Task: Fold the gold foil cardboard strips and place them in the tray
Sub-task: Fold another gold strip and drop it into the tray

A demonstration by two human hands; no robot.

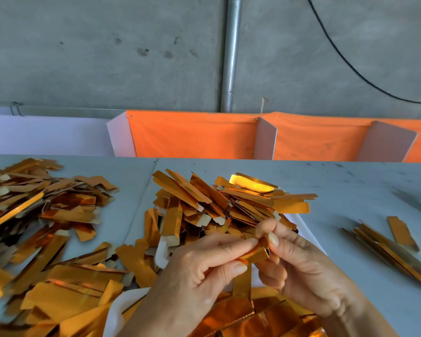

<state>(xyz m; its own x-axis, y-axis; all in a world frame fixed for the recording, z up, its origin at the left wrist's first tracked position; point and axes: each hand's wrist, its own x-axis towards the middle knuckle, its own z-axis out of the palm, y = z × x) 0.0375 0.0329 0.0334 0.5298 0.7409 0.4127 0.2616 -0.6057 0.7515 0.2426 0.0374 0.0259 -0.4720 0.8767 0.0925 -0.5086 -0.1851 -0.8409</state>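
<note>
Pinching one gold foil strip (254, 254) between both hands, low centre over the table (350, 190). Left hand (192, 271) has thumb and curled index finger clamped on the strip's left end; other fingers curled under. Right hand (301, 263) pinches the right end between thumb and index fingertip, remaining fingers loosely curled below. The strip is bent, a folded part hanging down between the hands. Middle pile of strips (231, 203) sits just behind the hands, another big pile (39, 215) spreads left, a small bunch of strips (387, 242) lies well apart on the right. Gold folded pieces (253, 317) lie under the wrists at bottom edge; cannot tell if they're in a tray. Orange cloth (192, 135) hangs behind the table, grey wall (107, 45) above.
</note>
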